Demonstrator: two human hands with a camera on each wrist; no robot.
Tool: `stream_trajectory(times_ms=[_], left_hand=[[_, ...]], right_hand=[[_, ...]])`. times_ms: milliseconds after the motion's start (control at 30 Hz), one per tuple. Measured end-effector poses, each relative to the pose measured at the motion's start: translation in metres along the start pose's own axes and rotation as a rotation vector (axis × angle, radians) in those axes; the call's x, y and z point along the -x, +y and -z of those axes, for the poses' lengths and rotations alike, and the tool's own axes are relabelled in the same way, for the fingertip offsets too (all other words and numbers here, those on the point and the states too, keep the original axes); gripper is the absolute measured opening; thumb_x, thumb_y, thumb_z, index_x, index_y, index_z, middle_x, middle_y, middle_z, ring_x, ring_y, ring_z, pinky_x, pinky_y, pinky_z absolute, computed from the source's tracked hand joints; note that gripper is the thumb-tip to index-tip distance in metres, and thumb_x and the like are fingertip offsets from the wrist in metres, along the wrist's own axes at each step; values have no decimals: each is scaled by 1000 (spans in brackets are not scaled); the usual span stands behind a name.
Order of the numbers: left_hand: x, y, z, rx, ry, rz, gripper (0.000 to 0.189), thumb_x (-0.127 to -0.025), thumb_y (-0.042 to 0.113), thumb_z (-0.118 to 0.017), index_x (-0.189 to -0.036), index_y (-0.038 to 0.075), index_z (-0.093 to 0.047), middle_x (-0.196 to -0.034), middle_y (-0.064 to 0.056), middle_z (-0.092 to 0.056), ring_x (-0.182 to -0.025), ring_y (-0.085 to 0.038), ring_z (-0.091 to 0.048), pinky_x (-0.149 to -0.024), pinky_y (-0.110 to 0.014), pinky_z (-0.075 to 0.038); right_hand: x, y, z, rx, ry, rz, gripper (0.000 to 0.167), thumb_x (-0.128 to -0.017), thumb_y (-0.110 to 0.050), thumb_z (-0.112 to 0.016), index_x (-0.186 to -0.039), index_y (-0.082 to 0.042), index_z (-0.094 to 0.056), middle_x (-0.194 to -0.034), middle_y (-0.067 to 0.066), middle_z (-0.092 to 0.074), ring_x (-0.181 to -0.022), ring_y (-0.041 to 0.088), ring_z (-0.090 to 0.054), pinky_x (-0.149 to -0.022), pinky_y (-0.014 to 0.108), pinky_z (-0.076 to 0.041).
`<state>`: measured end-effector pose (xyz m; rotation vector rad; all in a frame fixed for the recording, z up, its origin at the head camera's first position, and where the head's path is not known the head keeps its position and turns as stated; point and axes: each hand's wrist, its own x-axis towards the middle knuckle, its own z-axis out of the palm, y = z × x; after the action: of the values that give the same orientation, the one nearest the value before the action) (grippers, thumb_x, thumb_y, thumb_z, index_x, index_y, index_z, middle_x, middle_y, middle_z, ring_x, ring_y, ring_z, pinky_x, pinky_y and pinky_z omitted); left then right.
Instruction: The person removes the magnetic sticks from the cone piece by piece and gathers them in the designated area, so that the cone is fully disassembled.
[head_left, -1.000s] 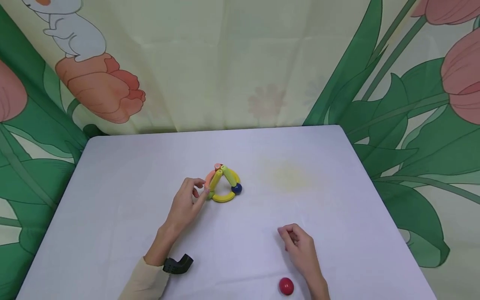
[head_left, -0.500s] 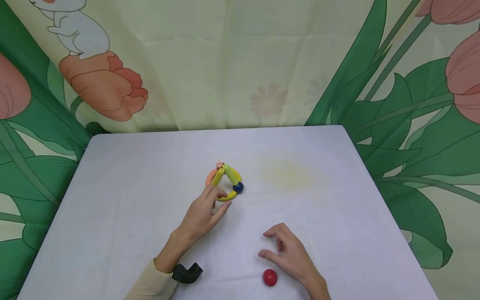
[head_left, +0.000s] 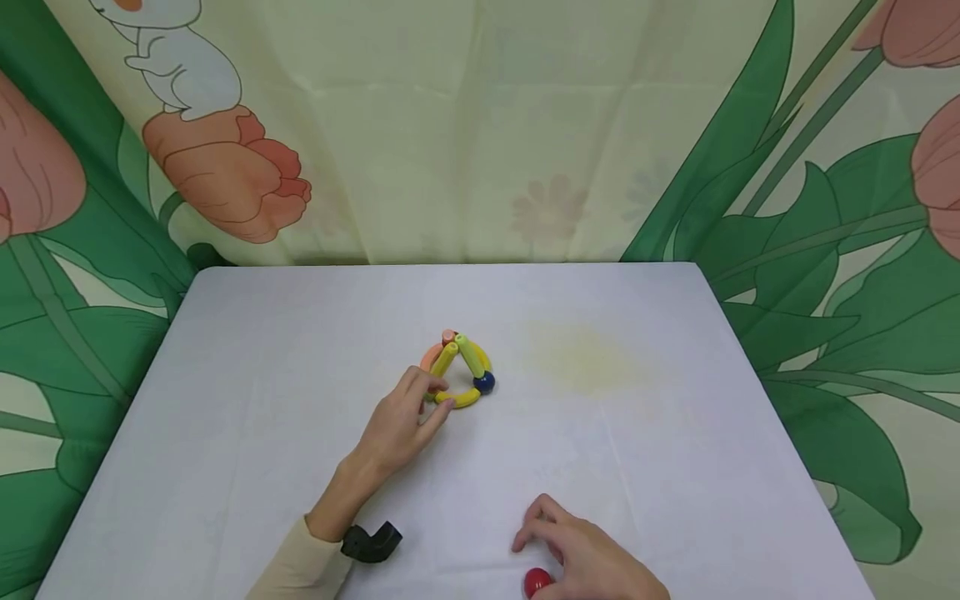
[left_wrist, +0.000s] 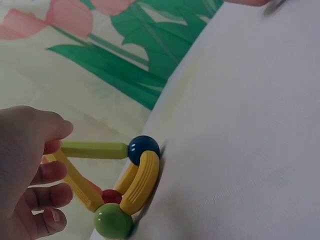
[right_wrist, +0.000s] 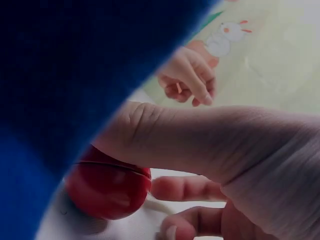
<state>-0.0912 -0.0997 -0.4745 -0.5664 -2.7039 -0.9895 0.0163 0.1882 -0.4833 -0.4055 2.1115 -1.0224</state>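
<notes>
A magnetic stick-and-ball frame stands on the table, with a yellow curved stick (head_left: pixel 459 399) at its front and a blue ball (head_left: pixel 484 382) at its right corner. Its green ball (left_wrist: pixel 113 220) shows in the left wrist view. My left hand (head_left: pixel 397 425) is at the frame's front left, fingers loosely bent; whether they touch it is unclear. A red ball (head_left: pixel 537 581) with a seam lies near the front edge of the head view. Over it is my right hand (head_left: pixel 588 557), thumb beside the ball and fingers spread apart; I see no firm hold.
A white-covered table (head_left: pixel 300 333) spreads beneath everything. Behind it hangs a curtain (head_left: pixel 420 142) printed with tulips and a rabbit. A black wrist strap piece (head_left: pixel 372 542) sits at my left wrist. A blurred dark blue shape (right_wrist: pixel 75 65) blocks part of the right wrist view.
My right hand has opened its fingers and come down toward the red ball. The left hand has shifted right along the frame's front. The head view has moved slightly.
</notes>
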Motion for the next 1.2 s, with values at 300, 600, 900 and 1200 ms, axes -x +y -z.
stream_trajectory(times_ms=[300, 600, 900, 1200], left_hand=[[-1, -7, 1, 7, 40, 15, 24, -91, 19, -73, -110, 6, -63, -104, -8, -59, -73, -11, -48, -56, -17, -41], [-1, -9, 4, 18, 42, 34, 26, -92, 19, -72, -112, 7, -61, -106, -7, -60, -75, -11, -50, -59, -17, -43], [1, -1, 8, 102, -5, 46, 28, -95, 19, -69, -119, 7, -62, -102, -4, -60, -77, -14, -53, -57, -17, -43], [2, 12, 15, 149, -11, -12, 25, -92, 16, -73, -115, 9, -68, -93, 6, -63, -76, -5, -56, -63, -18, -53]], right_hand=[[3, 3, -1, -104, -28, 75, 31, -78, -37, -84, -102, -28, -67, -80, -11, -63, -69, 2, -55, -62, 20, -48], [-4, -11, 2, -28, -47, 27, 21, -82, -26, -79, -97, -28, -65, -83, -12, -61, -73, 4, -56, -65, 21, -48], [-20, -22, 16, 236, 70, 346, 22, -88, -21, -74, -105, -25, -61, -102, -16, -56, -85, -7, -52, -73, 14, -51], [-35, -48, 32, 338, 270, 461, 29, -86, -15, -76, -109, -22, -60, -110, -13, -53, -87, -3, -54, -76, 20, -55]])
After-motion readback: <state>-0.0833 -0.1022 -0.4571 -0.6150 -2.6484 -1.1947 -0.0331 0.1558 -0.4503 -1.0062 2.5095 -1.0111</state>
